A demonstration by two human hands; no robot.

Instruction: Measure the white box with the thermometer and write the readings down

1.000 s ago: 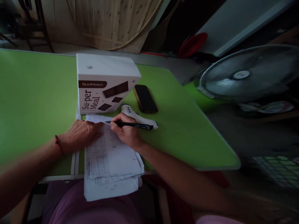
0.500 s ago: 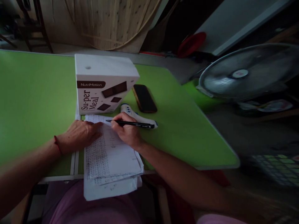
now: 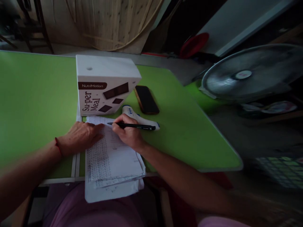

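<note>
A black pen (image 3: 139, 126) is pinched in my right hand (image 3: 129, 132), its tip at the upper part of a stack of papers (image 3: 118, 157). Dense handwriting covers the left side of the top sheet. My left hand (image 3: 82, 135), with a red cord at the wrist, lies flat with fingers stretched over the papers' upper left edge. Just beyond my right hand lies a white thermometer gun (image 3: 148, 122) with blue trim, partly hidden by that hand and the pen. The lower end of the stack overhangs the table's front edge.
Behind the papers, a white NutriMotion box (image 3: 106, 67) stands on the green table (image 3: 184, 138). A dark phone (image 3: 147, 100) lies right of the box. Beyond the table's right edge is a large fan (image 3: 236, 75). A red basin (image 3: 194, 45) sits farther back.
The pen in my right hand has shifted very slightly, its back end a little to the left. My left hand, the papers and the box stay in place.
</note>
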